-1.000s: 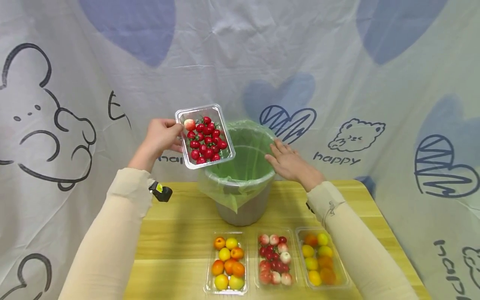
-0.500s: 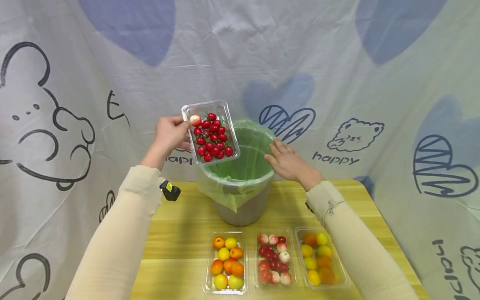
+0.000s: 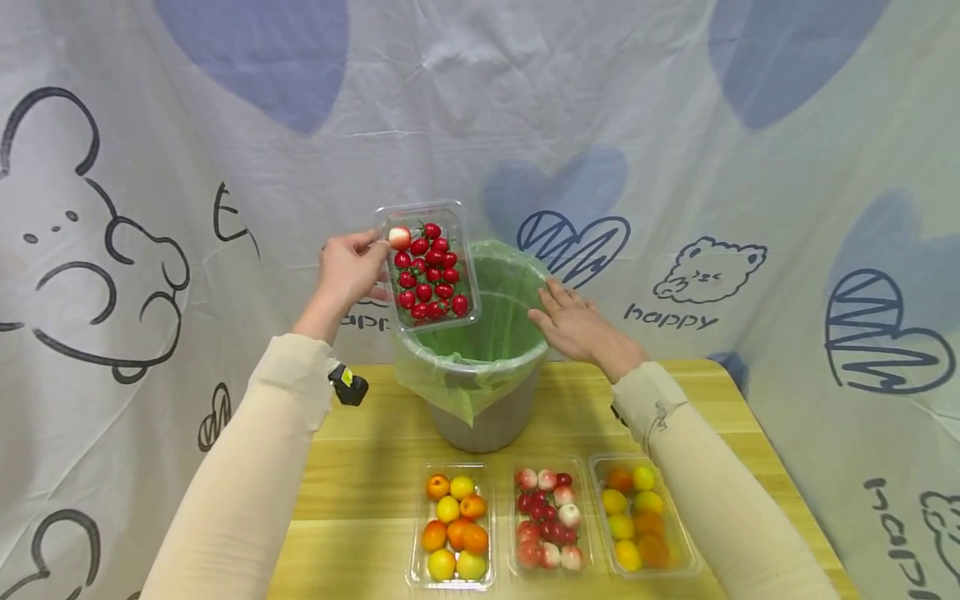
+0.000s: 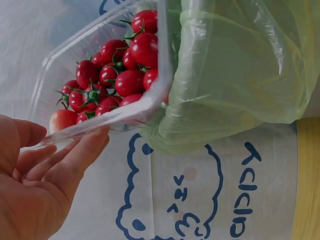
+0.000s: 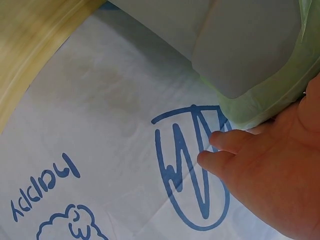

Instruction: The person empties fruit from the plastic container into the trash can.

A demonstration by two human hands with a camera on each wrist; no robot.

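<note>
My left hand [image 3: 348,271] pinches the left rim of a clear plastic box [image 3: 447,216] holding red cherry tomatoes [image 3: 423,292] with green stems. One pale pink-and-white fruit [image 3: 400,238] lies among them, near my thumb. The box is tilted above the left rim of a grey bin [image 3: 483,429] lined with a green plastic bag [image 3: 517,287]. In the left wrist view, the tomatoes [image 4: 130,82] stay inside the box, beside the bag. At the bin's right rim, my right hand [image 3: 577,321] rests against the bag with fairly straight fingers. The bin's bottom is hidden.
Three clear boxes stand in front of the bin on the wooden table [image 3: 337,500]: orange and yellow fruits [image 3: 456,533], red and whitish fruits [image 3: 547,517], and yellow and orange fruits [image 3: 637,517] partly behind my right sleeve. A printed cloth [image 3: 420,100] hangs behind.
My left hand has moved right with the box, bringing it further over the bin, and the box has tilted more. My right hand has stayed in place.
</note>
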